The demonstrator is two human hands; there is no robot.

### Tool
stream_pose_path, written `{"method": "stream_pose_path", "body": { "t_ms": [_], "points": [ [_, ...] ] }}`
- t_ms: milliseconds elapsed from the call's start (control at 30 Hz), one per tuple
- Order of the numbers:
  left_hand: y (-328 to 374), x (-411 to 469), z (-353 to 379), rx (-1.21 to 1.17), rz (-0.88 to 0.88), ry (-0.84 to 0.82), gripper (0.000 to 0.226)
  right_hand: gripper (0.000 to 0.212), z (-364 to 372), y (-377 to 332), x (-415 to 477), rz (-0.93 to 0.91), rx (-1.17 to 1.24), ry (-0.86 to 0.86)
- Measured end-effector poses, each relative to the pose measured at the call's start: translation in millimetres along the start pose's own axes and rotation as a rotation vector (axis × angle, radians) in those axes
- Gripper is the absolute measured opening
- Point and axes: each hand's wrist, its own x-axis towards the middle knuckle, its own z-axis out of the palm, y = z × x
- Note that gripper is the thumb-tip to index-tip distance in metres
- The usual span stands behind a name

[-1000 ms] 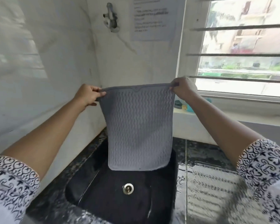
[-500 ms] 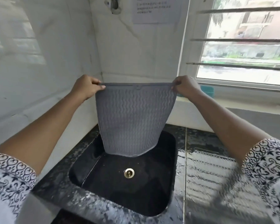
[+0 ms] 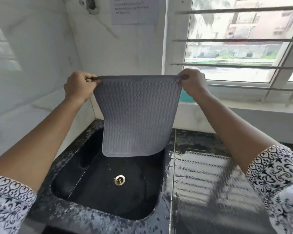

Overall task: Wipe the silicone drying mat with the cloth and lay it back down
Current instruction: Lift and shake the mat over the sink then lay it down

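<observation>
Head view: the silicone drying mat (image 3: 137, 115), grey with a wavy ribbed face, is off the counter and hangs as a curtain. The left hand (image 3: 79, 86) pinches its upper left corner and the right hand (image 3: 192, 83) its upper right, fingers curled over the top edge at both ends, so the edge is stretched taut between them. The sheet narrows a little as it falls, and its lower edge hangs over the far half of the black sink (image 3: 98, 215). Whether that edge touches the basin's back wall cannot be told. No cloth shows anywhere and both hands are busy with the mat, so the pictures do not say whether the wiping is done. As things hang, this looks like draining or airing over the basin, and the laying back down is plainly not done yet. The speckled countertop (image 3: 201, 191) on the right side of the sink shines wet and would be a likely place for it. Inside the sink there is a round metal drain (image 3: 119, 180) near the middle of the floor and a few wet glints. A teal object (image 3: 186, 97), too hidden to name, sits on the window ledge behind the mat's right edge.
</observation>
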Motion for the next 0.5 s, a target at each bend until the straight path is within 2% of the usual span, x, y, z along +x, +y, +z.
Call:
{"method": "stream_pose_path", "body": {
  "t_ms": [167, 300, 400, 500],
  "points": [
    [66.7, -18.5, -5.3, -0.194, 0.111, 0.005, 0.032, 0.02, -85.5, 21.6, -12.5, -0.081, 0.022, 0.065],
    [115.4, -56.0, -12.4, -0.325, 0.221, -0.084, 0.032, 0.008, -168.9, 43.7, -40.0, -0.167, 0.064, 0.069],
    [136.8, -79.4, -16.7, -0.455, 0.177, -0.232, 0.025, 0.014, -225.8, 54.5, -69.4, -0.196, 0.061, 0.049],
    [156.0, -93.3, -14.2, -0.574, 0.092, -0.353, 0.042, 0.008, -269.7, 59.1, -91.1, -0.213, 0.084, 0.012]
  ]
}}
